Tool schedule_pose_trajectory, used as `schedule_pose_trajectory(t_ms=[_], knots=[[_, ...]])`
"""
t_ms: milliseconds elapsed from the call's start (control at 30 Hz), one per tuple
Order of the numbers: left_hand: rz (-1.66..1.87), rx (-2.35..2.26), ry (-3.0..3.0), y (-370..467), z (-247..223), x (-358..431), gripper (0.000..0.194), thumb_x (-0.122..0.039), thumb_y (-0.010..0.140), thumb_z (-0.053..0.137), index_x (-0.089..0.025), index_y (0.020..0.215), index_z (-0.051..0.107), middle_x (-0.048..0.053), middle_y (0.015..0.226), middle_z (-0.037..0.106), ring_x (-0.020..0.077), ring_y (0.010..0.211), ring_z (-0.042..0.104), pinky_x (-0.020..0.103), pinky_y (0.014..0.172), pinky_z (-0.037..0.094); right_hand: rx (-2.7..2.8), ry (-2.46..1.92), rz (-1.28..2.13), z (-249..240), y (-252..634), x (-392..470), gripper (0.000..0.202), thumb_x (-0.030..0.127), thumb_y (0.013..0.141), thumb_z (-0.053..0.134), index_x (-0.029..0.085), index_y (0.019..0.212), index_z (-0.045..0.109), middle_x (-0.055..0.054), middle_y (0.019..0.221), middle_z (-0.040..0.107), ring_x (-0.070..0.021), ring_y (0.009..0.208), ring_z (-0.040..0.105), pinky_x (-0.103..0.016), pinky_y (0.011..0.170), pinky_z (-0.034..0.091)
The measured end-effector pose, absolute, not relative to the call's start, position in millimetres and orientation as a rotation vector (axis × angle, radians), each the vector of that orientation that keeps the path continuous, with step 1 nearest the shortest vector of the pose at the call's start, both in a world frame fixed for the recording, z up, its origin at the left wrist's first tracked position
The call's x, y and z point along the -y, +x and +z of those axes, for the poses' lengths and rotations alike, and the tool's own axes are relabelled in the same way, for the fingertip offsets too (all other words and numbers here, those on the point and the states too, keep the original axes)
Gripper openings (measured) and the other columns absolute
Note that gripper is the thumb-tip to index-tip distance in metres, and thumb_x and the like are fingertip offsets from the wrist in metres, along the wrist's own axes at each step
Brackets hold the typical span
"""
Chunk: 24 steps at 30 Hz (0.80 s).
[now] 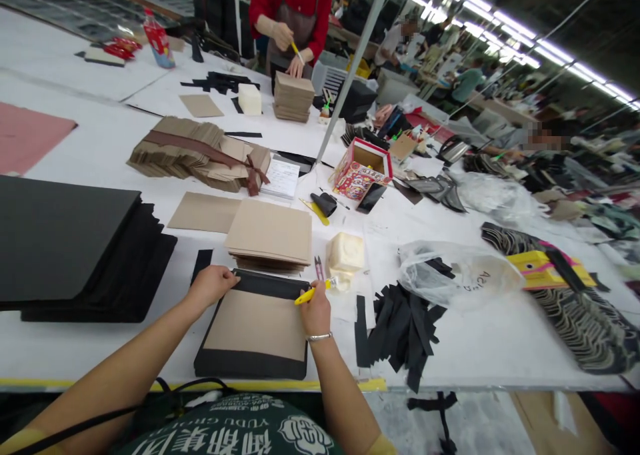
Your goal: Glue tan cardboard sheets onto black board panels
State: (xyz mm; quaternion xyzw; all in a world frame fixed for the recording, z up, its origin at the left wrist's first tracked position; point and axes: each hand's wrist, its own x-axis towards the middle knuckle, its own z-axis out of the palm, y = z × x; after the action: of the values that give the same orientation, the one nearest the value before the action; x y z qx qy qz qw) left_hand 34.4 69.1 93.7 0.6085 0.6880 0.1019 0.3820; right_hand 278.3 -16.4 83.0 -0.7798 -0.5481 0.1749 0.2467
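Observation:
A beige board lies on a stack of black sheets at the table's front edge. My left hand is at the stack's upper left corner, its fingers pinched on the top edge of the black sheet. My right hand grips a yellow-handled brush at the stack's upper right corner. The brush's tip points right, towards a white block-shaped container. Just behind the black stack is a pile of beige boards. Small scissors lie between that pile and the container.
A big black stack is at the left. Black strips, a plastic bag and a yellow box lie to the right. Farther back are a tied board bundle, a red box, a metal pole and a co-worker.

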Motion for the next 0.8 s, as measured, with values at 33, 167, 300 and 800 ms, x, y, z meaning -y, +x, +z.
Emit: schedule_pose_trajectory(t_ms=[33, 167, 300, 800], knots=[[0.246, -1.763, 1.557, 35, 95, -69, 0.031, -0.044, 0.062, 0.057, -0.019, 0.046, 0.047, -0.002, 0.042, 0.047, 0.0118, 0.046, 0.044, 0.021, 0.043, 0.027, 1.501, -2.124, 0.475, 83, 278, 16, 0.021, 0.025, 0.076, 0.043, 0.019, 0.096, 0.041, 0.001, 0.069, 0.053, -0.0148, 0.057, 0.052, -0.024, 0.054, 0.036], [0.211, -1.789, 1.597, 35, 94, -68, 0.029, -0.043, 0.064, 0.056, -0.019, 0.049, 0.049, -0.002, 0.042, 0.047, 0.0132, 0.048, 0.046, 0.022, 0.045, 0.028, 1.512, -2.128, 0.466, 83, 279, 16, 0.02, 0.024, 0.076, 0.041, 0.019, 0.096, 0.042, 0.0, 0.07, 0.054, -0.0146, 0.056, 0.052, -0.024, 0.053, 0.036], [0.178, -1.794, 1.656, 35, 90, -69, 0.028, -0.044, 0.065, 0.055, -0.019, 0.052, 0.053, 0.0, 0.048, 0.052, 0.0145, 0.053, 0.05, 0.023, 0.048, 0.029, 1.527, -2.137, 0.447, 82, 278, 17, 0.021, 0.025, 0.077, 0.041, 0.018, 0.097, 0.043, -0.001, 0.071, 0.055, -0.0148, 0.057, 0.052, -0.024, 0.053, 0.036], [0.478, -1.274, 2.634, 56, 91, -18, 0.045, -0.027, 0.085, 0.034, -0.014, 0.128, 0.039, 0.013, 0.132, 0.042, 0.0227, 0.124, 0.033, 0.04, 0.102, 0.023, 1.746, -1.742, 0.24, 81, 253, 36, 0.024, 0.016, 0.084, 0.034, 0.015, 0.103, 0.048, -0.012, 0.11, 0.054, -0.0192, 0.103, 0.05, -0.035, 0.087, 0.04]])
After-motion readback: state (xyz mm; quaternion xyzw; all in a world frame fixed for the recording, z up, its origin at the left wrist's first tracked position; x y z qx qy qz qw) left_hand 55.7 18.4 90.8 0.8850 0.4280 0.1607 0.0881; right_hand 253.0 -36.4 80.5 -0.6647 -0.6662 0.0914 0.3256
